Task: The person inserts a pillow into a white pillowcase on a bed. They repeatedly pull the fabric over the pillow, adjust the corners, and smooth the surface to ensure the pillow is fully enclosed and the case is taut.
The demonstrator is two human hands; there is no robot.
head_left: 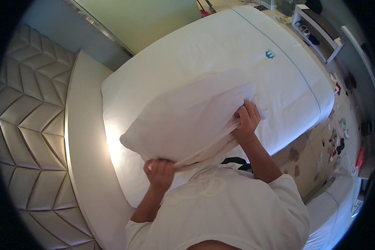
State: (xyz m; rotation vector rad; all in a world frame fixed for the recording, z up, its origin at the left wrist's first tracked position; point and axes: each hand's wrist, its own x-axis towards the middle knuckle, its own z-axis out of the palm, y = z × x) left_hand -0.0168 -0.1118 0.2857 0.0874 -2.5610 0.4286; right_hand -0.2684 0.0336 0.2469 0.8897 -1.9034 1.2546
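Observation:
A pillow in a white pillowcase is held just above a mattress with a white cover, close in front of my chest. My left hand grips the near edge of the pillowcase at its left end, fingers curled over the cloth. My right hand is closed on the same edge near its right end. Between the two hands the edge of the cloth is pulled into long folds. The mattress bears a blue line and a small blue printed mark on its far right part.
A quilted headboard panel with a pale ledge lies left of the mattress. A white shelf with shoes stands at the back right. Litter is scattered on the tiled floor. Another covered mattress lies at the lower right.

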